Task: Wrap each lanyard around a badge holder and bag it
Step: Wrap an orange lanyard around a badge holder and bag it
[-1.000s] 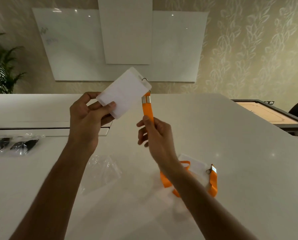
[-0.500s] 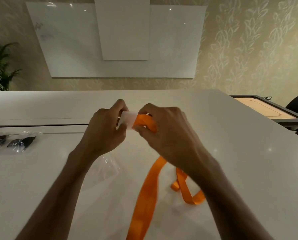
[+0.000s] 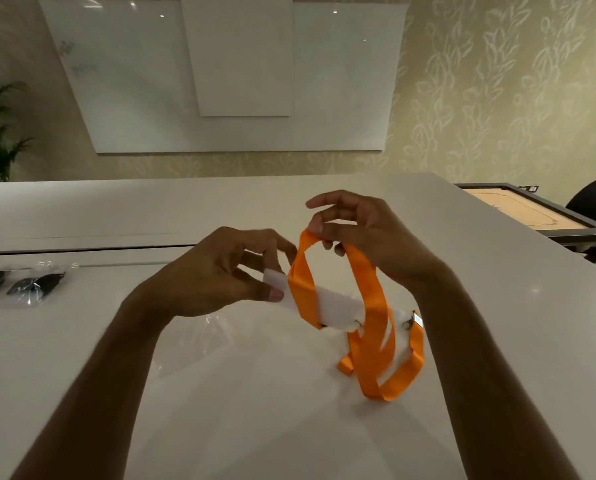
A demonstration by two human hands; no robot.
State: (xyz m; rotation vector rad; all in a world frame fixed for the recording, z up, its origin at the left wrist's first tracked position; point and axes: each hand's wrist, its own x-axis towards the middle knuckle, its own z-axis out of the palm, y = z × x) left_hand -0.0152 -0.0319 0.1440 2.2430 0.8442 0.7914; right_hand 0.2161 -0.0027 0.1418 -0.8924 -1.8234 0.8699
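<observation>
Midair, the left hand (image 3: 220,271) pinches one end of a white badge holder (image 3: 334,311), steadying it, while right hand (image 3: 365,233) fingertips lift an orange lanyard (image 3: 369,296) loop above it for another wrap.

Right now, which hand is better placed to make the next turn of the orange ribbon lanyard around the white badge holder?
Right. The right hand already pinches the orange ribbon lanyard above the white badge holder, while the left hand grips the holder's end.
</observation>
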